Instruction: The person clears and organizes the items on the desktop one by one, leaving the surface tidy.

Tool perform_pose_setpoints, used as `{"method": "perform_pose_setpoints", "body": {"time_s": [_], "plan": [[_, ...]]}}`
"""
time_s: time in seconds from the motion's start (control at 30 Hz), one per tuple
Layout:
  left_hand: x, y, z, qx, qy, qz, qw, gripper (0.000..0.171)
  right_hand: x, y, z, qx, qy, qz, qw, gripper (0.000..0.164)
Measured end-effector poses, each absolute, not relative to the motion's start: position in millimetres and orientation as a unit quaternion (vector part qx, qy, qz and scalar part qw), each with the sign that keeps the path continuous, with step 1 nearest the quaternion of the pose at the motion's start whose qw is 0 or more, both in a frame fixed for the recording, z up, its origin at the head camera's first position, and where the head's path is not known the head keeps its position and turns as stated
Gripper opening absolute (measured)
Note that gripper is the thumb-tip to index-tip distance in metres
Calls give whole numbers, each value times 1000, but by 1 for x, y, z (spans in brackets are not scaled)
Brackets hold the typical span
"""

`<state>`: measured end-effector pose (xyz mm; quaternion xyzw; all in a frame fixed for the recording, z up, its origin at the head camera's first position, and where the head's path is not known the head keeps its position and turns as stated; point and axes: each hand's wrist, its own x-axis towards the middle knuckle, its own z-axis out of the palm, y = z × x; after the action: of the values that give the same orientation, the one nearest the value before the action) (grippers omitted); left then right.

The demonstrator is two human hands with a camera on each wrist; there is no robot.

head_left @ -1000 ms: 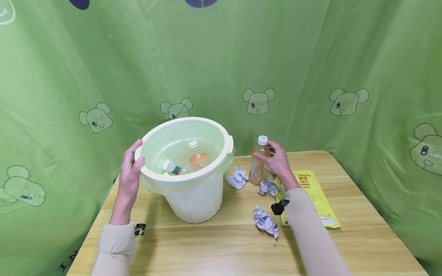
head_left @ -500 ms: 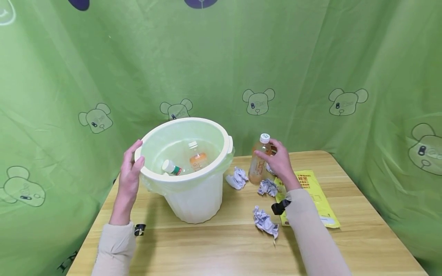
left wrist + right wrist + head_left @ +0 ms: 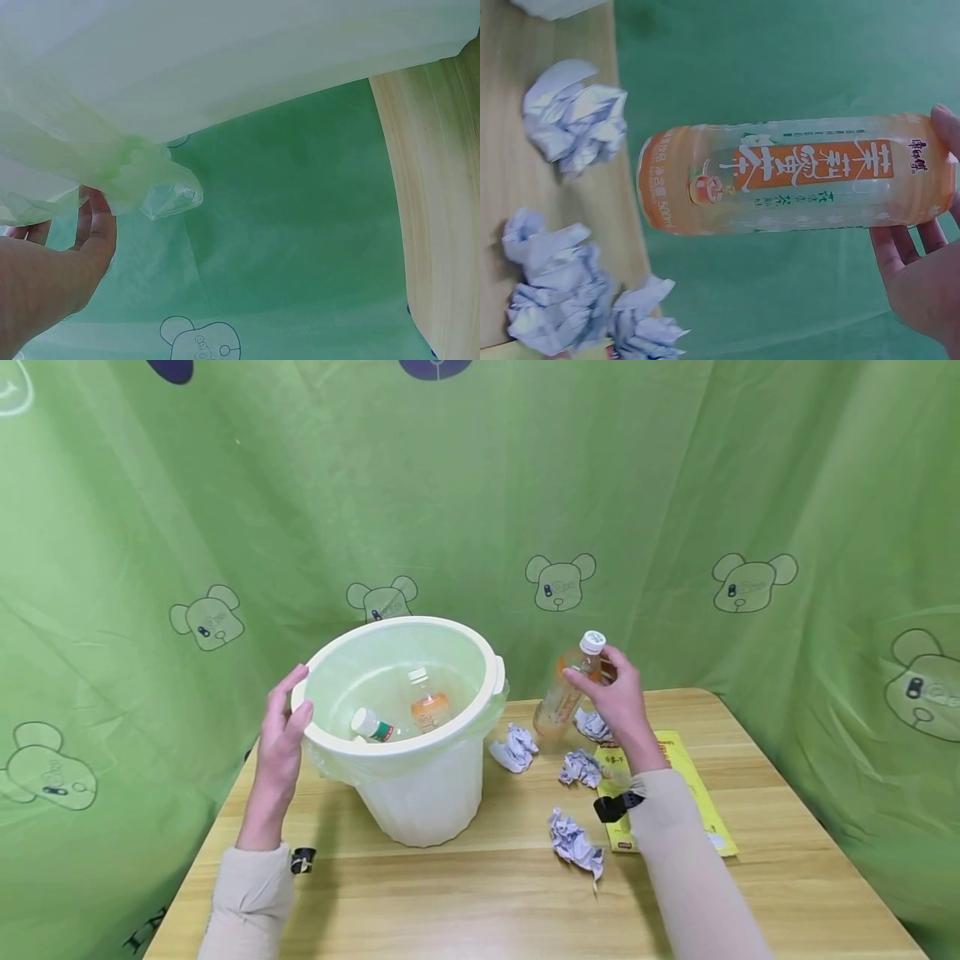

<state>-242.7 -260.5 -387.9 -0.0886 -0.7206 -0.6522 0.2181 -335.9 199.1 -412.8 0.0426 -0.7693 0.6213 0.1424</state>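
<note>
Above the right part of the wooden desk (image 3: 450, 910), the right hand (image 3: 621, 697) grips a capped jasmine tea bottle (image 3: 562, 695), fingers and thumb around its upper body. The bottle is tilted, cap end toward the right and base toward the bin (image 3: 427, 797); it appears clear of the desk. Four crumpled paper balls (image 3: 580, 768) lie near it, with a yellow packet (image 3: 677, 753) beside them. The white bin stands to the left, lined with a thin green bag (image 3: 176, 193); an orange-labelled bottle (image 3: 430, 708) and a white-capped bottle (image 3: 372, 724) lie inside. At its left rim rests the left hand (image 3: 279, 731), fingers loosely spread.

Technique, as judged: the high grip leaves the base free to lead. Any passage toward the bin would call for raising the base well above the rim, since the side handle (image 3: 500, 675) and draped bag could catch it. Light pressure from the left hand should suffice; a hard push might tip the bin. Moderate squeeze is advisable, as the bottle wall probably dents easily.
</note>
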Motion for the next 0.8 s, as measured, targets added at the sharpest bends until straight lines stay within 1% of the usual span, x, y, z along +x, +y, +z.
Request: {"method": "perform_pose_setpoints", "body": {"time_s": [0.17, 0.27, 0.47, 0.8], "plan": [[-243, -261, -389, -90, -719, -653, 220, 57, -330, 197, -396, 46, -732, 655, 182, 69], [-243, -261, -390, -91, -719, -653, 220, 57, -325, 196, -385, 53, -699, 686, 195, 68], [-244, -261, -390, -93, -718, -654, 220, 57, -314, 193, -364, 80, -629, 741, 222, 60], [-244, -261, -389, -95, -717, -655, 218, 58, -297, 188, -335, 102, -538, 799, 248, 60]]}}
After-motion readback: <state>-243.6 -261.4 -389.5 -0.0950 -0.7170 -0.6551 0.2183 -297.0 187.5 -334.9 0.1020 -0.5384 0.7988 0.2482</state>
